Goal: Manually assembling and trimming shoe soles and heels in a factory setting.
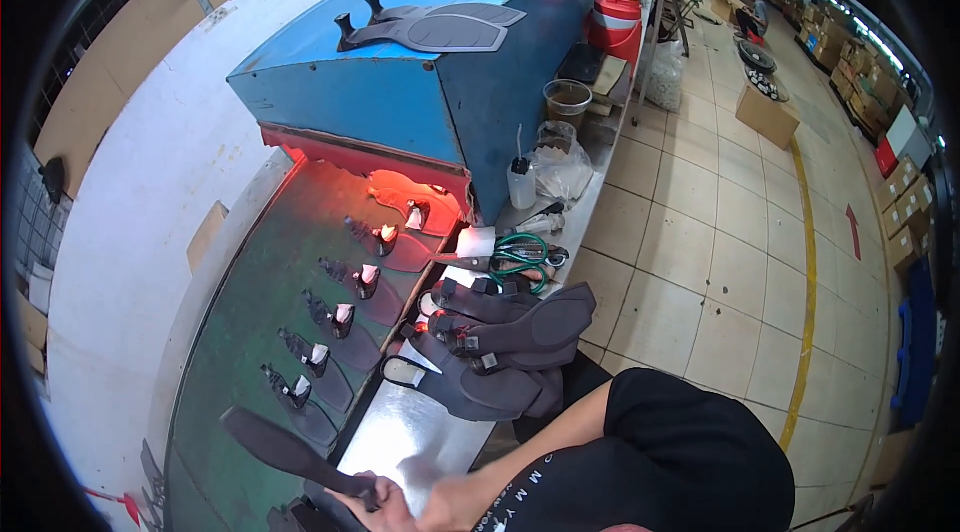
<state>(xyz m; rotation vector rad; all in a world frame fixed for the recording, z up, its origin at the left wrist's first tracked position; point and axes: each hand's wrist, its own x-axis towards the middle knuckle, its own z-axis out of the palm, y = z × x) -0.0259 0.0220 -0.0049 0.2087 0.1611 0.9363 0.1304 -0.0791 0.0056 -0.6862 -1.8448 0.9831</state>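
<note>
A dark heeled shoe sole [285,444] is tilted over the green conveyor belt at the bottom of the view. My left hand [380,510] is closed round its narrow heel end. Close beside it is my right hand [435,510], smeared by motion, its fingers hard to make out. On the belt [240,302], a row of several dark sandal pieces [352,334] with white bits runs up into a red-lit opening. To the right of the belt, a pile of dark sandal soles [530,327] lies on the metal table [385,442].
Green-handled scissors [520,257] lie beyond the pile. Two heeled soles [445,30] rest on the blue machine hood [350,97]. A white bottle [521,182], a cup of brown liquid [567,102] and a red jug [613,27] stand along the bench. Tiled floor [690,262] stretches to the right.
</note>
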